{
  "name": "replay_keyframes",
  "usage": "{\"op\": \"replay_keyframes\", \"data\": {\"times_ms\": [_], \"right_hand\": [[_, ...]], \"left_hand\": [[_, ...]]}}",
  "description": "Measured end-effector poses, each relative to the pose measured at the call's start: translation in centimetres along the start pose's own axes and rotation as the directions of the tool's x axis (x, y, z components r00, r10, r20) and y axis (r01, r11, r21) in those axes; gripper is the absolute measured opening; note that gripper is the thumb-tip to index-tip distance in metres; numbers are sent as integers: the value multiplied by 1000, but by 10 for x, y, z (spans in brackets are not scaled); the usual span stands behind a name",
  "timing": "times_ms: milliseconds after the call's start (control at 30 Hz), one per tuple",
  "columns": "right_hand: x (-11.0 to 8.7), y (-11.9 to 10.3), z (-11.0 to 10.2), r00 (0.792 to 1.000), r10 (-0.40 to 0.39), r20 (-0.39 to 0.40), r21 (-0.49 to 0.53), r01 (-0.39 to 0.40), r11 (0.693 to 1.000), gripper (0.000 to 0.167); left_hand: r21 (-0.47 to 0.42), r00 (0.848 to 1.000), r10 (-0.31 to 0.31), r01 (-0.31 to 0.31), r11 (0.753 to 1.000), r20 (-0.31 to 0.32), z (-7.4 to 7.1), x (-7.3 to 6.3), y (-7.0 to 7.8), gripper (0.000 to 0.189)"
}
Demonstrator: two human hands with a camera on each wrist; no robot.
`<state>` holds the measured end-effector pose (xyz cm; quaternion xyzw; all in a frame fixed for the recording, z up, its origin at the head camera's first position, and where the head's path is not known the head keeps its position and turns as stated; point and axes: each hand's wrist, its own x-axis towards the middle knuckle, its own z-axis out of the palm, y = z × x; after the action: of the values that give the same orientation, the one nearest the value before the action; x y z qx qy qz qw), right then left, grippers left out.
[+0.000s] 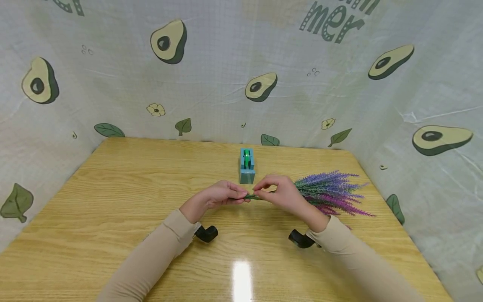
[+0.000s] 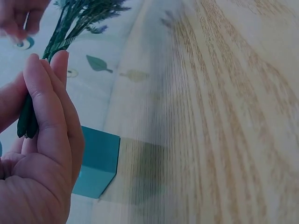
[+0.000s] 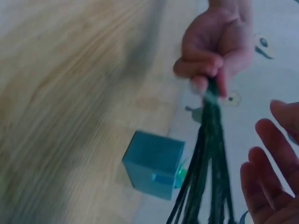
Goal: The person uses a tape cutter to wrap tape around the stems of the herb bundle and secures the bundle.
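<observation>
A bunch of artificial lavender (image 1: 330, 188), with purple and magenta flower heads, lies across the hands with its heads to the right. My left hand (image 1: 226, 194) pinches the green stems near their cut ends between thumb and fingers. In the left wrist view the stem ends (image 2: 28, 119) poke out below the grip, and a thin shiny band (image 2: 63, 44) crosses the stems just above it. Beside the stems hovers my right hand (image 1: 282, 193), its fingers (image 3: 266, 172) loosely bent and apart from them in the right wrist view.
Just beyond the hands stands a blue tape dispenser (image 1: 247, 177) with a green roll (image 1: 247, 158). The wooden table (image 1: 151, 180) ends at a pale curtain (image 1: 211, 84) printed with avocados. Black wrist-camera mounts (image 1: 206, 234) hang under both forearms.
</observation>
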<state>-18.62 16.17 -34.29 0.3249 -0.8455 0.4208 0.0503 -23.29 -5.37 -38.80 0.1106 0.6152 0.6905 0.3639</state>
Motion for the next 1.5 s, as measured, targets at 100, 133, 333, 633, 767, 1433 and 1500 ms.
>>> {"op": "replay_keyframes", "data": {"times_ms": [100, 133, 333, 633, 767, 1433, 1500], "right_hand": [[5, 12, 1, 988, -153, 16, -178, 154, 972, 6], [6, 15, 1, 984, -174, 37, -215, 178, 960, 7], [6, 22, 5, 985, -37, 170, -262, 81, 962, 15], [6, 27, 15, 983, -49, 179, -380, 115, 918, 14], [6, 29, 19, 984, -95, 151, -386, 147, 911, 11], [4, 30, 17, 974, -166, 152, -303, 205, 931, 6], [4, 30, 17, 976, -157, 152, -293, 197, 936, 7]], "left_hand": [[2, 1000, -4, 4, 1000, -5, 0, 1, -1, 26], [5, 1000, -6, 7, 1000, -6, 0, 1, -1, 27], [24, 1000, -12, 13, 1000, -18, -1, 1, 0, 27], [56, 1000, -11, 12, 998, -15, 1, 1, 0, 27], [54, 999, -16, 18, 998, -32, 0, 2, 0, 26], [8, 997, -53, 53, 999, 49, 0, 3, -6, 20], [-38, 998, -36, 38, 999, 52, 0, 3, -8, 21]]}}
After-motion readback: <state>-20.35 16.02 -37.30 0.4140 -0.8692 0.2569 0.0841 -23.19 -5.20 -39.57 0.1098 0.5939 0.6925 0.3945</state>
